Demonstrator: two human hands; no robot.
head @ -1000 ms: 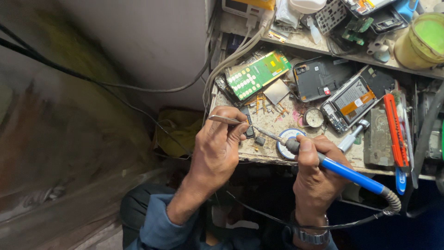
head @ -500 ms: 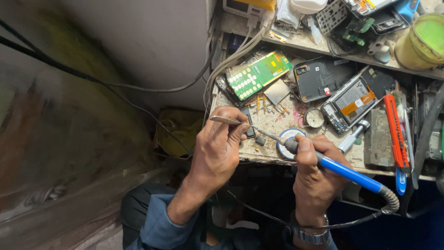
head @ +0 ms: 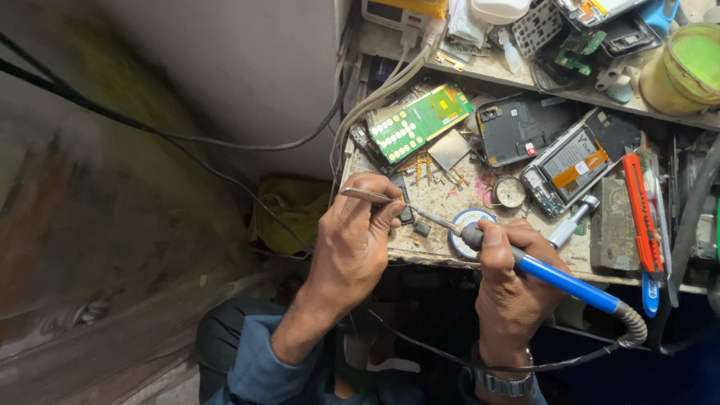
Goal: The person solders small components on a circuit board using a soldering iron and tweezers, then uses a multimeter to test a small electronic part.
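1. Here, in the head view, the left hand (head: 352, 244) pinches metal tweezers (head: 367, 196) over a small dark component (head: 406, 215) on the cluttered workbench (head: 442, 251).
2. The right hand (head: 510, 277) is wrapped around a blue-handled soldering iron (head: 559, 274) — its tip points at the component, just beside the tweezers.
3. Judging by this, soldering is under way, not finished — whether the tip touches the part cannot be told.
4. A green keypad circuit board (head: 420, 120) and an opened phone (head: 566, 169) lie apart, untouched.

Two hands (head: 352, 247) (head: 514, 285), one soldering iron (head: 555, 274), one pair of tweezers (head: 364, 196), one green circuit board (head: 420, 120).
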